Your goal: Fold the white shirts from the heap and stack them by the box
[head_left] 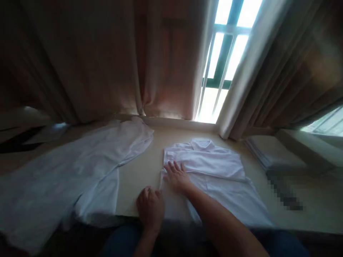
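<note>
The right hand [177, 176], fingers slightly apart, lay on the white, collared, folded cloth shirt [211, 165] atop the pale, flat table [132, 185], while the left hand [151, 207] curled beside it, its grip impossible to tell.

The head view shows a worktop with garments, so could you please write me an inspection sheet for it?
Surface: pale table, bare strip visible between the garments.
Job's things: white shirt lying flat, collar at the far end; loose white cloth to its left.
Clutter: folded white stack at right; pixelated dark item nearer the front, not identifiable.
Hands: right hand lies flat on the shirt, fingers spread; left hand is curled by the shirt's near left side, grip unclear.
Cables: nothing seen for certain.
Surroundings: curtains behind, window showing between them.
</note>
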Tool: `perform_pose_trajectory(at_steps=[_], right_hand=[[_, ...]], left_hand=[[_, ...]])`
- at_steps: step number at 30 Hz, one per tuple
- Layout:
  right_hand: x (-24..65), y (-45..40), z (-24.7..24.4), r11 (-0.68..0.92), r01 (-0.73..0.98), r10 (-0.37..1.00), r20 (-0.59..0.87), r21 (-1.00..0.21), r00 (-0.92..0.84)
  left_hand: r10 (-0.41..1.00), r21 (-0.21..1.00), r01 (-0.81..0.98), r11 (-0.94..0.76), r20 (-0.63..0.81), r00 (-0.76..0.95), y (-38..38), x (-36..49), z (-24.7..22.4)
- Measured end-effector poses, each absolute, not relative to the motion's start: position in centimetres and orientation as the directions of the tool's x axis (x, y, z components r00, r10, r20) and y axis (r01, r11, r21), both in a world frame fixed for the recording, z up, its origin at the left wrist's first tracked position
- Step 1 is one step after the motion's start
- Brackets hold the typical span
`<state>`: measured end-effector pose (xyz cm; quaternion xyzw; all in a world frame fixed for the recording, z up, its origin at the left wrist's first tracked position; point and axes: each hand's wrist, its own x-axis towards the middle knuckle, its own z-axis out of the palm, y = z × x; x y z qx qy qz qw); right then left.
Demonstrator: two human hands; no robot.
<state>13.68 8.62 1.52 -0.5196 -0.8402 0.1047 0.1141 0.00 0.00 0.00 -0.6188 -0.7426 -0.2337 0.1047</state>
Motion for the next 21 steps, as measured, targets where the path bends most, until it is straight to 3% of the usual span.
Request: perform_pose_trajectory(at_steps=[10,16,18,21], right_hand=[[14.2,10.2,3.7,0.366,0.88,0.919,-0.029,-0.302,-0.392],[16.9,1.8,3.9,0.453,0.859,0.885,0.24,-0.239,-0.4],[20.7,-1.7,2.5,0.371,0.904,0.916,0.246,-0.214,-0.317],[29.3,-5.9,-0.1,0.074,0.983,0.985,0.168,-0.166,-0.046]], left_hand=[[0.863,0.243,0.97,-0.011,0.493,-0.114,-0.6,-1.1,-0.8],[0.859,0.208,0.978,-0.001,0.501,-0.106,-0.4,-1.2,-1.0],[0.861,0.182,0.983,0.0,0.499,-0.093,-0.3,-1.2,-1.0],[0.864,0.136,0.991,0.001,0.498,-0.069,-0.3,-1.1,-1.0]])
